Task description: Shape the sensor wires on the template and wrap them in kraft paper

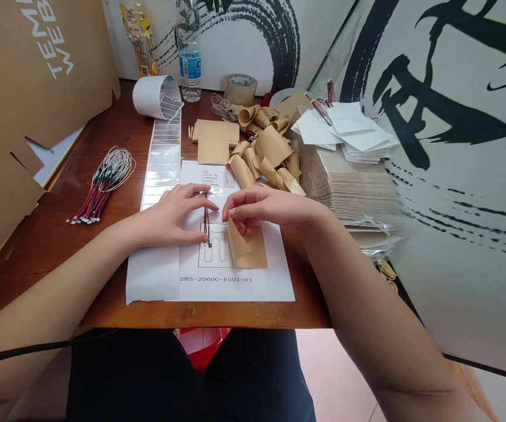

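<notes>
The brown paper point(258, 253) lies on the printed sheet point(230, 291) just under the right hand point(264, 206), whose curled fingers pinch its lifted left edge; left of it the wire lead point(209, 228), long axis running away from the body, sits nearest the left hand point(169, 217), fingers spread wide. Farther off, plastic wrap point(376, 225) holds stacked brown sheets point(356, 190), and a clear bottle point(190, 64) (contents uncertain) stands behind.

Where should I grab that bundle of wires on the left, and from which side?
Likely the middle of the wire bundle, from above with the left hand: it lies on the table, white loops spreading at the far end, red wires at the near end.
</notes>
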`<action>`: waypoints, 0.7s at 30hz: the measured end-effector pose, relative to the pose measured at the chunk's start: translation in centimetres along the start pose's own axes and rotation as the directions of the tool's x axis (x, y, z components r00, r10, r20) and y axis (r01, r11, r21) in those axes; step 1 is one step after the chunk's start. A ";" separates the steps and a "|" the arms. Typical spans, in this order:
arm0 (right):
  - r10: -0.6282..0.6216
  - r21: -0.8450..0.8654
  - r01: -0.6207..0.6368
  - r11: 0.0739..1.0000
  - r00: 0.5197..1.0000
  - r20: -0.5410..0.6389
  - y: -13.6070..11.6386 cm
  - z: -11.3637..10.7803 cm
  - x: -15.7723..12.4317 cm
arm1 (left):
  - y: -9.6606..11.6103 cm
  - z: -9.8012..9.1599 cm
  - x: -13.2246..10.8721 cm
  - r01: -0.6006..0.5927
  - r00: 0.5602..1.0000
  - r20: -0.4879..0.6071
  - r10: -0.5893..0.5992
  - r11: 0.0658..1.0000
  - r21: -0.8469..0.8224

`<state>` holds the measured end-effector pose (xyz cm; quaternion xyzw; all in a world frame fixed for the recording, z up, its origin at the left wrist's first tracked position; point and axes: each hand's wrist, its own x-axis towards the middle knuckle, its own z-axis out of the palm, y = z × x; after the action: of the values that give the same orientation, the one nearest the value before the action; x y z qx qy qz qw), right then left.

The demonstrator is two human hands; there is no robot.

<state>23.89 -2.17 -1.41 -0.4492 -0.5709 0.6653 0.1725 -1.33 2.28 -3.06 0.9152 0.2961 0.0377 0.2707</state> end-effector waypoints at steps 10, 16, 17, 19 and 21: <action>-0.012 -0.025 0.012 1.000 1.000 -0.005 0.2 0.0 0.0 | 0.1 0.1 -0.1 0.005 1.000 0.019 -0.005 1.000 0.002; 0.003 -0.052 -0.004 0.999 1.000 -0.021 0.1 -0.1 0.0 | 0.1 0.0 0.0 0.028 0.999 0.026 -0.027 0.999 -0.027; -0.001 -0.055 0.000 0.999 1.000 -0.021 0.0 -0.1 -0.1 | 0.1 0.0 0.0 0.033 0.999 0.027 -0.033 0.999 -0.024; -0.009 -0.055 0.008 0.998 1.000 -0.024 -0.1 0.0 -0.1 | 0.2 0.0 0.0 0.046 0.999 0.025 -0.046 0.999 -0.021; -0.005 -0.040 0.003 0.999 0.999 -0.037 -0.2 0.1 -0.1 | 0.2 -0.1 0.0 0.053 0.998 0.018 -0.053 0.998 -0.020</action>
<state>23.87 -2.27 -1.19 -0.4636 -0.5817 0.6450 0.1751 -1.22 2.21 -2.88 0.9045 0.3175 0.0253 0.2836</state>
